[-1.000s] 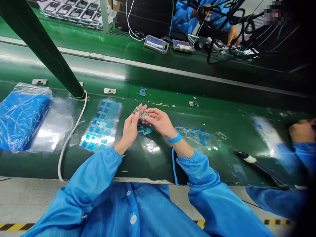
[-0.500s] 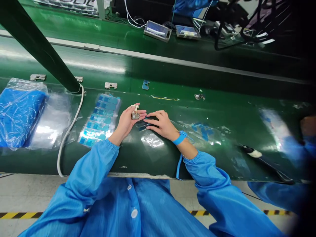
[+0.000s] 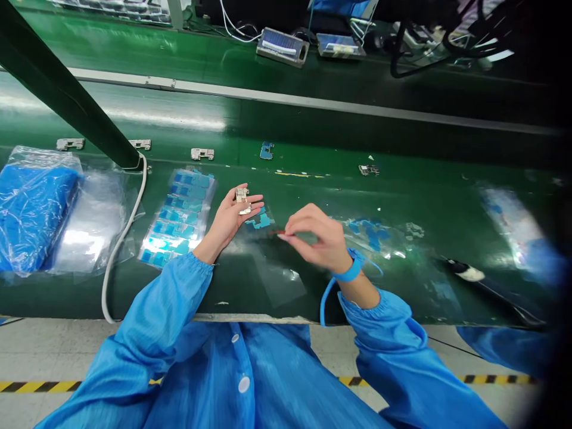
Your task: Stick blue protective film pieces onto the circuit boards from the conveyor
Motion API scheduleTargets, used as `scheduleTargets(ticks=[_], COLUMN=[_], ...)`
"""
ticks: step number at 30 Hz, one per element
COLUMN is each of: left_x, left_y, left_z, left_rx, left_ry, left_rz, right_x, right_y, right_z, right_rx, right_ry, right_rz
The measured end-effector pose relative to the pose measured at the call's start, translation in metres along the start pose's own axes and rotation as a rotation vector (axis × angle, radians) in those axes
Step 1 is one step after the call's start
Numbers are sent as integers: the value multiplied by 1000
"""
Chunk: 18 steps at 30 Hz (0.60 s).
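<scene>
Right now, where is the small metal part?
In the head view, just left of centre, the small metal part rests on the open left hand, between the blue sticker sheet and the right hand.

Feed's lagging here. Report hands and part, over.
Left hand holds metal part, palm up. Right hand pinched shut, contents unclear. Blue sticker on table between them.

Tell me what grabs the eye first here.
The left hand, mid-frame over the glossy green belt, holds a small metal part at its fingertips. Beside it the right hand, in a blue wrist strap, pinches a small red-tipped piece. A sheet of blue stickers lies left of the hands.
</scene>
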<state>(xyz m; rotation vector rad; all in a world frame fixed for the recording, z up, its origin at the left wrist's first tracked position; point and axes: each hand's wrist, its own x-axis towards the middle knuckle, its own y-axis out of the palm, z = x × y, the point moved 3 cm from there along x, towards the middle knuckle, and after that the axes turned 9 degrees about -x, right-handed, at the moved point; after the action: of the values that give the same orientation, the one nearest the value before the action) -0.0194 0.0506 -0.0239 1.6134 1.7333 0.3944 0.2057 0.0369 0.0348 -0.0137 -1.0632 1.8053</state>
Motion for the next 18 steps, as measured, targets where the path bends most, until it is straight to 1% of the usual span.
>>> scheduleTargets(ticks=[2, 4, 8, 11, 14, 18], left_x=[0, -2, -9, -14, -16, -17], left_y=[-1, 0, 6, 10, 11, 9], left_z=[1, 1, -3, -4, -1, 5], left_rx=[19, 37, 70, 50, 40, 44], left_ry=[23, 39, 48, -1, -35, -27], left_rz=[40, 85, 161, 200, 234, 243], right_x=[-1, -1, 1, 1, 1, 1], right_y=[4, 11, 20, 22, 23, 28], right_z=[-12, -24, -35, -37, -38, -40], right_rx=[118, 221, 380, 484, 567, 674], right_ry=[191, 308, 408, 511, 587, 649], right_rz=[-146, -199, -212, -202, -194, -168])
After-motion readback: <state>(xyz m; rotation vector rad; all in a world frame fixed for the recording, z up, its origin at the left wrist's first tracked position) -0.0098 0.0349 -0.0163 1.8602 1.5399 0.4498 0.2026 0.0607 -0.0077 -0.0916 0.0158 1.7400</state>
